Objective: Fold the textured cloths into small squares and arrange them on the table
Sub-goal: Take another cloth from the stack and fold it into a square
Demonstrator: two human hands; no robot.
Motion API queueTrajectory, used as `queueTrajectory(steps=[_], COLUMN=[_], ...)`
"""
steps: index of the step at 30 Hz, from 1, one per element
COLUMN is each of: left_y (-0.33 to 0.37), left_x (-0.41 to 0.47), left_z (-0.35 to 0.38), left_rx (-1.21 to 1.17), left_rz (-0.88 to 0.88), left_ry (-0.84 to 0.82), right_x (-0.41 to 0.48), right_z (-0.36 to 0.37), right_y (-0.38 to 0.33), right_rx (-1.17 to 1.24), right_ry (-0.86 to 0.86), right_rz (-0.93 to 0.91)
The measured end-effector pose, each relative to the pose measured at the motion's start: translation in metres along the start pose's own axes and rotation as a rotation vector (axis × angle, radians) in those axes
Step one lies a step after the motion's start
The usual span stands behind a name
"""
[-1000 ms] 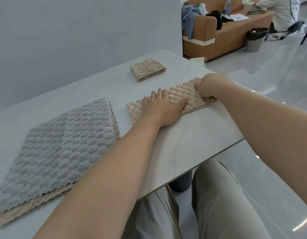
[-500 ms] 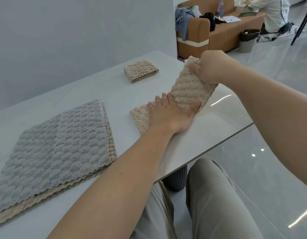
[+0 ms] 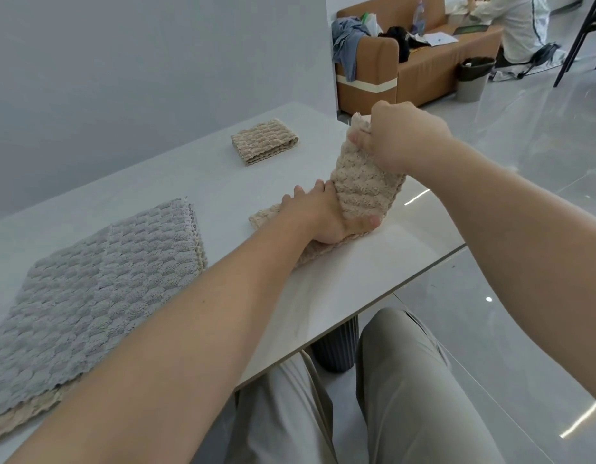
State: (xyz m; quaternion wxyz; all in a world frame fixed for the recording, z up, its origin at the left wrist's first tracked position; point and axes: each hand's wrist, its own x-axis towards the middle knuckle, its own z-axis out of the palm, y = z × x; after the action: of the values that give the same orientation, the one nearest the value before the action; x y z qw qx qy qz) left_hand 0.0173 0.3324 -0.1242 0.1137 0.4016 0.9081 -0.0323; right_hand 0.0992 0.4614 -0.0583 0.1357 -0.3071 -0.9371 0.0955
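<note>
I was midway through a fold of the beige cloth [image 3: 363, 192]. My left hand [image 3: 320, 219] lay flat on its near half, fingers straight, pinning it to the worktop [image 3: 340, 289] close to the right edge. My right hand [image 3: 403, 139] had its grip closed round the other end, which stood upright. Next, I judged, that end had to go over onto the pinned half as my left hand slid out. The cloth was thick, bobbled and looked doubled. One folded beige square [image 3: 264, 142] lay further back, and a flat grey cloth [image 3: 99, 272] lay to my left.
</note>
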Motion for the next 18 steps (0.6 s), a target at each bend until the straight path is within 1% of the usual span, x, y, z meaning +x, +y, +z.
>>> queueTrajectory(steps=[8,11,13,16,17,18], left_y=[0.024,0.018,0.003,-0.029,-0.038,-0.043], left_x=[0.013,0.007,0.0,-0.005,-0.005,-0.005], left_z=[0.006,0.001,-0.009,-0.027,-0.033,-0.039], left_rx=[-0.124,-0.238,-0.447,-0.793,-0.903,-1.032], left_rz=[-0.019,-0.012,0.008,0.049,0.021,-0.024], left_ry=[0.027,0.041,0.086,0.275,0.305,0.295], right_x=[-0.006,-0.011,-0.017,-0.03,-0.035,-0.04], right_z=[-0.006,-0.003,-0.001,0.005,0.008,0.013], right_y=[0.001,-0.002,-0.004,-0.009,-0.011,-0.014], right_rx=[-0.021,0.094,0.233,0.368,0.41,0.454], right_ry=[0.04,0.012,-0.017,-0.006,0.016,0.046], right_rz=[0.001,-0.011,-0.026,-0.098,-0.12,-0.136])
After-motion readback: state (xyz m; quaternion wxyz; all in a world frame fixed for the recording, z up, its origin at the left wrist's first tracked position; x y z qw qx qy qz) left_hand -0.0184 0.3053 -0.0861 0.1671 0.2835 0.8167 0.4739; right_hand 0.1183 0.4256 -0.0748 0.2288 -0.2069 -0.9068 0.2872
